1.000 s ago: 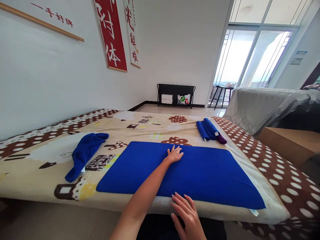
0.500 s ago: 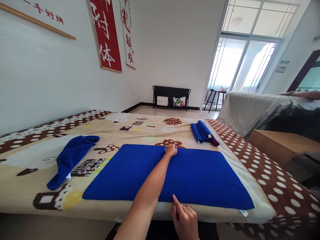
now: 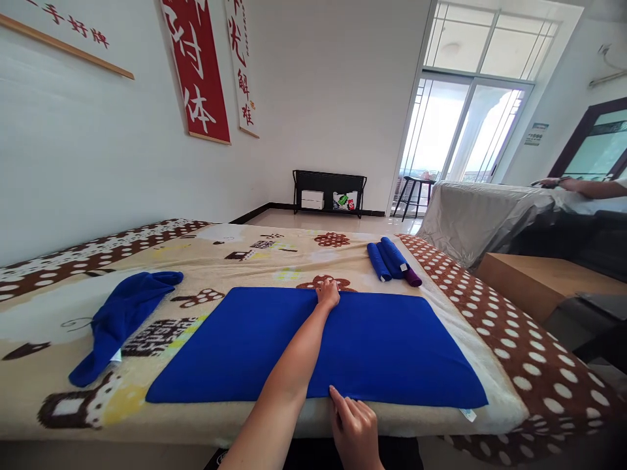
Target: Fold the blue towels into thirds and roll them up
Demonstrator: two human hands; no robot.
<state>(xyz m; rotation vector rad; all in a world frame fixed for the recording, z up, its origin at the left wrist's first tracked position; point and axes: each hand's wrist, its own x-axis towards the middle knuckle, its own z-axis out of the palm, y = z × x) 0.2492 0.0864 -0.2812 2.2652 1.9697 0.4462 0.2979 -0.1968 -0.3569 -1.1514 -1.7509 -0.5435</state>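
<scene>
Blanket: the patterned blanket [image 3: 264,264] spreads beneath all the towels.
Flat towel: the flat blue towel [image 3: 392,346] lies at the blanket's near edge, its long axis running left to right across the view, its short sides pointing away from the person.
Cardboard box: the cardboard box [image 3: 533,281] stands right, beyond the blanket.
Crumpled towel: the crumpled blue towel [image 3: 120,313] lies apart at left, slanting from near left to far right.
Rolls: blue rolls [image 3: 386,259] and a purple roll [image 3: 414,279] lie together beyond the far right part.
Left hand: the left hand [image 3: 328,294] pinches the far edge; its forearm crosses the middle.
Right hand: the right hand [image 3: 356,421] has its index fingertip at the near edge, other fingers curled; whether it pinches cloth, I cannot tell.
</scene>
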